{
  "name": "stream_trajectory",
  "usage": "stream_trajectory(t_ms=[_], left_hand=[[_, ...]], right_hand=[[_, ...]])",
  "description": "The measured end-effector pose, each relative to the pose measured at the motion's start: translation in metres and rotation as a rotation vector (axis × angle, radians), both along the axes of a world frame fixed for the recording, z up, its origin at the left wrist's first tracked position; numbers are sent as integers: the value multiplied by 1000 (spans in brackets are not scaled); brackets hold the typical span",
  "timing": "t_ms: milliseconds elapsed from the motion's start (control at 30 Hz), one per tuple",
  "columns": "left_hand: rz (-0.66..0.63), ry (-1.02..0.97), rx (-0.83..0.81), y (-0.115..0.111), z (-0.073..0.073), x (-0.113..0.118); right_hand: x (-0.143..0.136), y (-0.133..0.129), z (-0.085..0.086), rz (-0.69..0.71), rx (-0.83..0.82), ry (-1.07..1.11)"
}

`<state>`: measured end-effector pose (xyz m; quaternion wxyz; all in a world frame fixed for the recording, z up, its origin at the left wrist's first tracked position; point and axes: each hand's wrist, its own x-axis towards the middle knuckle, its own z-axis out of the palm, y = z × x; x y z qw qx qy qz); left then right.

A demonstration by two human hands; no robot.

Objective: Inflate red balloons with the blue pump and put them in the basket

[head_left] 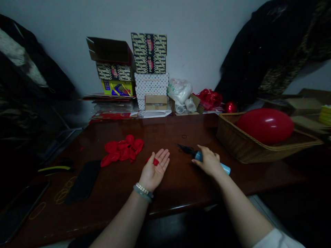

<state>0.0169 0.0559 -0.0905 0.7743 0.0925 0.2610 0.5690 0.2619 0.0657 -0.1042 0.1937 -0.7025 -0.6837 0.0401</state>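
Nearby, the left grip (154,170) is turned palm up, fingers unfurled, a small red balloon (156,162) by its thumb; the right grip (207,159) grasps a blue pump (199,156) above the worktop (178,187). Beyond, limp balloons (121,151) lie leftward, a wicker basket (240,150) rightward, stacked boxes (151,84) behind.

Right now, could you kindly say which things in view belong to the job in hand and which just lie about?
Likely in use:
- small red piece in left hand
- blue cylindrical pump in right hand
- heap of limp red balloons
- inflated red balloon

Apparently lying about:
- flat black rectangular slab
- patterned cardboard boxes
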Motion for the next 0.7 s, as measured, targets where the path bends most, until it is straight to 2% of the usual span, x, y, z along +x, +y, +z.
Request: stream_trajectory(t_ms=[67,167,300,433,567,633,700], left_hand=[[10,-23,-7,1,2,-3],[25,-50,-13,2,5,-7],[43,-74,-1,2,6,-11],[61,-89,4,2,7,-16],[89,-101,12,2,9,-21],[113,-99,7,3,9,-24],[134,-86,3,5,8,-26]], right_hand=[[20,5,-8,-89,-168,-121],[36,6,-16,-146,-227,-148],[39,5,-18,-169,-251,-155],[34,2,-13,-125,-194,-137],[20,-8,-1,13,-83,-67],[10,-14,5,137,-30,-17],[-1,-19,9,328,74,88]])
